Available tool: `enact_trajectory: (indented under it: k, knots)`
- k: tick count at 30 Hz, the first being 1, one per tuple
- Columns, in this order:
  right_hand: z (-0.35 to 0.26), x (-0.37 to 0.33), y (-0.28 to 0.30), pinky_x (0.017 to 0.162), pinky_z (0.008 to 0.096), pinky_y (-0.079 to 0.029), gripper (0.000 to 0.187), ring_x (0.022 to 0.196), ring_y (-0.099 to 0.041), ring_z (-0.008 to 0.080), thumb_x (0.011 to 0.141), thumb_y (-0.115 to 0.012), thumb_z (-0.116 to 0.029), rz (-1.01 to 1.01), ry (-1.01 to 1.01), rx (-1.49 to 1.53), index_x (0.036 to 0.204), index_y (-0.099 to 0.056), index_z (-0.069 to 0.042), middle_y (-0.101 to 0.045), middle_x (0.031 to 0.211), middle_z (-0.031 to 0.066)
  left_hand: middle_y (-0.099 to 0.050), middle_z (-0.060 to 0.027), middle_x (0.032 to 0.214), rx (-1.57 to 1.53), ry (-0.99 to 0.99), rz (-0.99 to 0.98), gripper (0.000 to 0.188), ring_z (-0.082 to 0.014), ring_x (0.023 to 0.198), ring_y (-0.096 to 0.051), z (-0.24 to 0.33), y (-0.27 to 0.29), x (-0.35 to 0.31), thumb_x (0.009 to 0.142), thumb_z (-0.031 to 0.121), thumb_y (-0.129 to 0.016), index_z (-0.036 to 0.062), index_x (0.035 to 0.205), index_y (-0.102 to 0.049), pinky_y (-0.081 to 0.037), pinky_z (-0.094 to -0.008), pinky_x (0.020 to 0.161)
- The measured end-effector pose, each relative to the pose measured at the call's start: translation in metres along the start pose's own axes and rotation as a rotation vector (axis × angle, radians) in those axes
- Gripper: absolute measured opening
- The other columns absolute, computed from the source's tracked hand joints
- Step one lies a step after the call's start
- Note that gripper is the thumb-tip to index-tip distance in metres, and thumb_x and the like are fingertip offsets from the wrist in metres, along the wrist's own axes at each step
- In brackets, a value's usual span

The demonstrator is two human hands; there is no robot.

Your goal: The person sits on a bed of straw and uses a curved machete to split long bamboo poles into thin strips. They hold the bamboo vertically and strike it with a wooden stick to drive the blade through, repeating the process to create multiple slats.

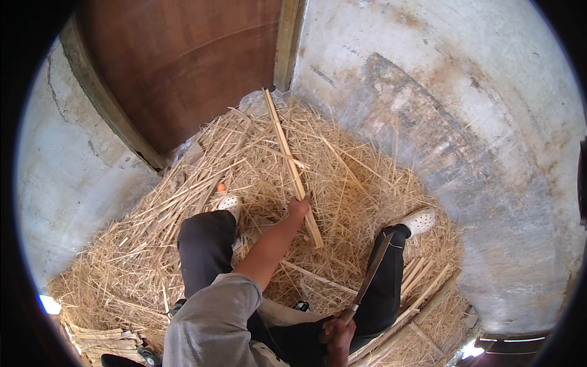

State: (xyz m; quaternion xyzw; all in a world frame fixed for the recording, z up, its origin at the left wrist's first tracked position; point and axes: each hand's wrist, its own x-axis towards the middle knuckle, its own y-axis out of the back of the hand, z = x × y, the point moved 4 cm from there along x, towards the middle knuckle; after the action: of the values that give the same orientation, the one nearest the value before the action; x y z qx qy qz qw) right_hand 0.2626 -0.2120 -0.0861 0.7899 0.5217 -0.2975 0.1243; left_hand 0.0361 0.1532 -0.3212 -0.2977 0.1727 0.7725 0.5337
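My left hand (299, 208) is closed round a long, pale split strip (282, 137) that looks like bamboo. The strip slants from near the door down to a lower end between my legs, and my grip is nearer that lower end. In my right hand (338, 335), low and close to my body, is the handle of a long knife (372, 278). Its straight blade points up and away over my right leg, apart from the strip. Shavings (342, 214) lie thickly beneath both hands.
Loose strips (208, 168) are heaped at the left, and more strips (422, 284) lie beside my right leg. A small orange ball-like thing (221, 187) rests by my left shoe (231, 207). A brown door (183, 61) and a stained wall (440, 110) border the pile.
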Motion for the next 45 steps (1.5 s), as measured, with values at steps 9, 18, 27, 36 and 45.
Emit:
enact_trajectory:
  k: [9,18,27,36,45]
  knots:
    - [-0.007,-0.003,-0.008,0.042,0.0301,-0.043,0.015,0.044,-0.049,0.0169,0.075,-0.054,-0.003,0.020,0.050,-0.021,0.089,-0.051,-0.001,-0.048,0.058,0.0063,-0.067,-0.0137,0.089,-0.157,-0.174,0.107,0.035,-0.0189,0.069,-0.065,-0.042,0.036,-0.089,0.086,0.008,-0.074,-0.0063,0.110,-0.054,-0.054,-0.0331,0.060]
    - [0.001,-0.013,0.000,0.043,0.0300,-0.044,0.011,0.045,-0.048,0.0157,0.077,-0.052,-0.001,0.038,0.123,0.023,0.088,-0.049,-0.002,-0.046,0.062,0.0045,-0.068,-0.0078,0.089,-0.173,-0.710,-0.080,0.030,-0.0142,0.070,-0.065,0.098,0.048,-0.257,0.087,0.008,-0.074,-0.0016,0.110,-0.055,-0.054,-0.0293,0.064]
    - [0.014,0.000,0.007,0.044,0.0296,-0.045,0.010,0.046,-0.051,0.0169,0.079,-0.054,-0.003,0.012,0.244,0.124,0.087,-0.051,-0.001,-0.050,0.060,0.0062,-0.064,-0.0063,0.080,-0.187,-0.849,-0.203,0.040,-0.0160,0.074,-0.065,0.305,0.090,-0.338,0.084,0.017,-0.078,-0.0008,0.113,-0.055,-0.055,-0.0305,0.066]
    - [0.019,-0.001,0.012,0.044,0.0296,-0.045,0.008,0.046,-0.050,0.0162,0.081,-0.057,-0.004,-0.044,0.266,0.199,0.087,-0.051,-0.002,-0.050,0.061,0.0052,-0.063,-0.0060,0.076,0.031,-1.265,0.219,0.036,-0.0142,0.067,-0.063,0.299,0.107,-0.328,0.081,0.016,-0.079,-0.0019,0.102,-0.057,-0.053,-0.0311,0.062]
    - [0.023,0.001,0.021,0.044,0.0299,-0.044,0.007,0.046,-0.047,0.0147,0.083,-0.054,-0.002,-0.053,0.295,0.208,0.089,-0.052,-0.002,-0.046,0.062,0.0031,-0.064,-0.0027,0.078,-0.266,-1.191,-0.080,0.044,-0.0099,0.071,-0.061,0.310,0.104,-0.359,0.079,0.024,-0.084,-0.0015,0.107,-0.061,-0.051,-0.0242,0.066]
